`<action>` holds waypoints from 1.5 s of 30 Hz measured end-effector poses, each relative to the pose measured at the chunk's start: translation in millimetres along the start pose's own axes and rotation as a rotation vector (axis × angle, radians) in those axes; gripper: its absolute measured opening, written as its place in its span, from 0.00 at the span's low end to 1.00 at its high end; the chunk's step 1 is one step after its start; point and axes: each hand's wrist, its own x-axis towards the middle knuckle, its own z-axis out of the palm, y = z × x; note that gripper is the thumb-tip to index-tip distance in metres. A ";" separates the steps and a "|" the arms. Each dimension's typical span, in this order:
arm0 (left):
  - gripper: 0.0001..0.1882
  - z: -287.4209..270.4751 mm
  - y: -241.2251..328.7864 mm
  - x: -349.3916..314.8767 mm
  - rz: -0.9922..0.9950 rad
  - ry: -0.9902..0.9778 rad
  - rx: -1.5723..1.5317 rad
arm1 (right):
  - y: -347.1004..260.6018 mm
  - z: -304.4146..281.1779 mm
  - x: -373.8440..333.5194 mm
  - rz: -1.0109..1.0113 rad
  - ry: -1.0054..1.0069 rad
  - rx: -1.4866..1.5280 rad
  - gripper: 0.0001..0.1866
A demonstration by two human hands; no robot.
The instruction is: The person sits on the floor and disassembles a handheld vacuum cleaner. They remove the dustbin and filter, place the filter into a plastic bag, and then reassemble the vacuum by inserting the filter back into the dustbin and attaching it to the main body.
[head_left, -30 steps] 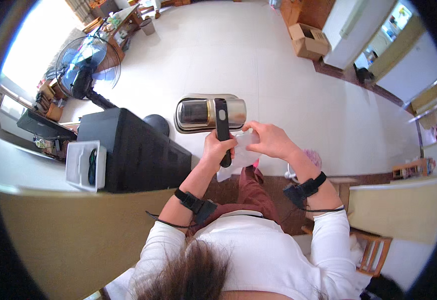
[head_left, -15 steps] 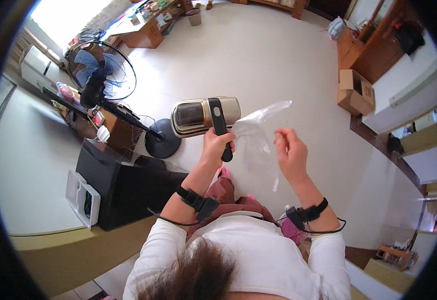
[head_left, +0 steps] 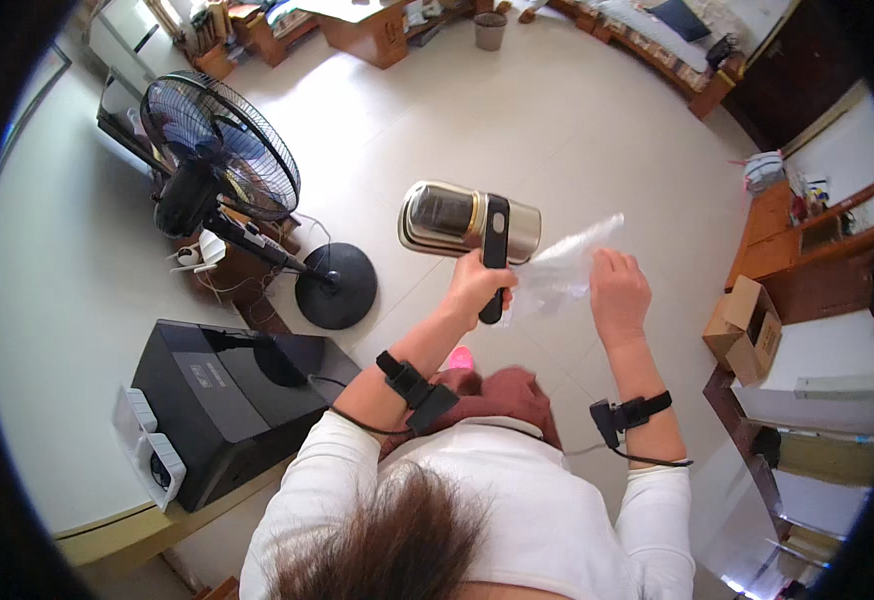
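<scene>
My left hand (head_left: 474,285) is wrapped round the black handle of a handheld vacuum cleaner (head_left: 523,228). Its body is champagne-coloured, with a dark see-through dust cup, and it is held in the air in front of me. A clear, crumpled plastic bag (head_left: 559,268) stretches from beside the handle across to my right hand (head_left: 620,290). That hand is closed on the bag's right side, its fingertips partly hidden. Whether the left fingers also pinch the bag is hard to see. Both forearms wear black straps with cables.
A standing fan (head_left: 219,150) with a round black base (head_left: 337,286) is at left. Nearer, a black glossy cabinet (head_left: 242,385) stands beside me. To the right lies an open cardboard box (head_left: 732,340) by wooden furniture. A bin (head_left: 490,32) stands far off on the pale floor.
My right hand, apart from the plastic bag before, is now closed on it, and the bag is drawn out between my hands. My view has turned; vacuum and hands appear farther right.
</scene>
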 end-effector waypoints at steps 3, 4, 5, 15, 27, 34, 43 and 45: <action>0.10 -10.3 25.6 44.2 0.022 0.052 -0.015 | 2.6 15.1 56.5 -0.029 0.030 0.229 0.06; 0.10 -13.7 36.4 61.9 0.020 0.052 -0.010 | 7.4 32.5 74.7 -0.052 0.019 0.330 0.06; 0.10 -16.7 48.4 79.4 0.019 0.053 -0.005 | 13.6 46.1 95.6 -0.075 0.004 0.430 0.06; 0.10 -64.6 105.6 202.5 0.000 0.240 -0.086 | 60.6 142.6 281.1 -0.046 -1.056 1.161 0.11; 0.10 -180.0 129.9 299.0 0.039 0.599 -0.300 | 0.0 296.3 482.6 -0.107 -1.256 1.143 0.11; 0.10 -279.9 175.8 398.6 0.013 0.661 -0.394 | -38.6 375.9 633.8 0.014 -1.050 1.149 0.12; 0.11 -403.7 266.0 499.5 -0.027 0.637 -0.466 | -104.8 437.2 815.2 0.143 -1.057 1.362 0.15; 0.11 -436.6 271.6 527.7 -0.055 0.630 -0.491 | -128.1 457.3 851.8 0.119 -1.088 1.351 0.15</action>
